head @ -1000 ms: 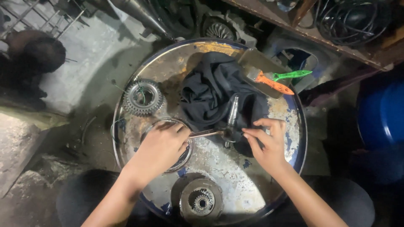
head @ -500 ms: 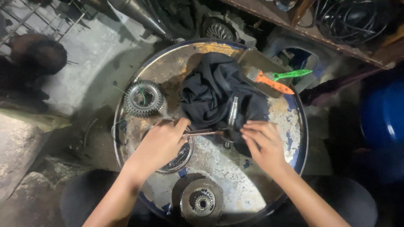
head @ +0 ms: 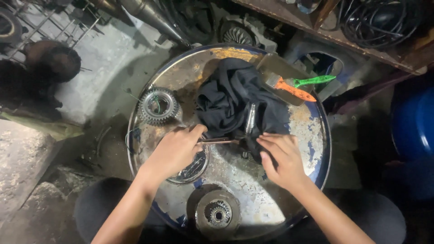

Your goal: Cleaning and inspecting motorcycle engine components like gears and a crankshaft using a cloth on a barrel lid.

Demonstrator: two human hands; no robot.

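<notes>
On top of a rusty round metal drum (head: 312,124), my left hand (head: 174,151) grips one end of a thin metal rod (head: 221,141) that lies across the drum's middle. Beneath this hand sits a shallow round metal dish (head: 194,167). My right hand (head: 280,158) rests with fingers curled on the lower edge of a crumpled black cloth (head: 230,97), at the rod's other end. A short steel shaft (head: 250,117) lies on the cloth. What the right fingers pinch is hidden.
A toothed gear (head: 159,106) lies at the drum's left, a round hub part (head: 218,213) at its near edge. Orange-handled and green-handled brushes (head: 294,88) lie at the far right. A blue barrel (head: 413,131) stands right; a pipe (head: 149,18) and coiled cables (head: 379,18) lie behind.
My left hand slid from the dish up to the rod's end and closed on it. My right hand shifted slightly and its fingers lowered onto the cloth's edge.
</notes>
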